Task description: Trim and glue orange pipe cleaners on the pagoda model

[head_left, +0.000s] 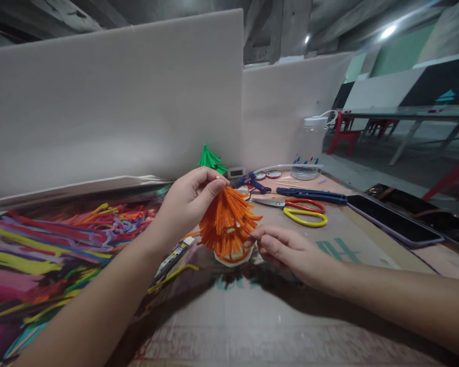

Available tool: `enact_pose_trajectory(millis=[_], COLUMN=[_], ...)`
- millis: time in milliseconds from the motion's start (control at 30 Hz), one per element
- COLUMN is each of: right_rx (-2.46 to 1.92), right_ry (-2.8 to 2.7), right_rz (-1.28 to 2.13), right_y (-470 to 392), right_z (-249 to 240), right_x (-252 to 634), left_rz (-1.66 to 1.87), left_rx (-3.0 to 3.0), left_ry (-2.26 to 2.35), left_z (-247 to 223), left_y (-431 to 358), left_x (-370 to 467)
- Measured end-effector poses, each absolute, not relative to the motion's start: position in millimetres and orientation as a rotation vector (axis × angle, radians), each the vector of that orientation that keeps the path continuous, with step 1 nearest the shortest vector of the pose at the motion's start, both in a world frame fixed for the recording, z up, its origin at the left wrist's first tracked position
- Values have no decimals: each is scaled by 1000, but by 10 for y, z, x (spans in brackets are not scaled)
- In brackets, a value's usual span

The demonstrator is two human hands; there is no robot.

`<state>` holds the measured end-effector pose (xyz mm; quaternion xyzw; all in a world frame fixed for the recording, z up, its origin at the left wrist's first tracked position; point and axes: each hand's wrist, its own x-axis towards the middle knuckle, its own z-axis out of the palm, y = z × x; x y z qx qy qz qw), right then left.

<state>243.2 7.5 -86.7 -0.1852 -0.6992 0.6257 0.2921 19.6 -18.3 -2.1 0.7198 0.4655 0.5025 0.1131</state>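
Observation:
An orange tiered tree of pipe cleaners (229,214) stands on a pale round base (233,261) in the middle of the table. Its tip is pinched between the thumb and fingers of my left hand (197,196). At the tree's right side, my right hand (281,247) is closed, fingertips together at the lower orange strands. A thin dark sliver shows at those fingertips, too small to name. Pale spots show between the tiers. Behind my left hand rises a green tree of the same make (210,159), partly hidden.
Many coloured pipe cleaners (80,229) lie at left, beside a utility knife blade case (176,255) and a yellow pipe cleaner (172,279). Scissors (305,216), a glue gun (252,181), a dark blue tool (311,194), a phone (393,219) and a clear bottle (309,148) lie or stand right.

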Motion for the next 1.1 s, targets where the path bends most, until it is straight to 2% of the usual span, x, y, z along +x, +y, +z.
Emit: enact_pose_trajectory(millis=[167, 567, 867, 1033, 1100], right_rx=[-493, -520, -593, -748, -828], right_ry=[-1851, -1749, -1802, -1903, -1927], right_rz=[1700, 1448, 1435, 1210, 1245], right_y=[60, 139, 137, 204, 224], right_z=[-809, -822, -803, -801, -811], right_x=[2405, 2452, 2407, 2396, 2395], left_rz=[1460, 1461, 1441, 1445, 1459], left_rx=[2049, 2109, 2092, 2038, 2027], left_ry=[1416, 1467, 1495, 1495, 1484], left_z=[-6, -29, -15, -63, -70], left_y=[-188, -164, -162, -87, -90], left_x=[189, 168, 167, 97, 103])
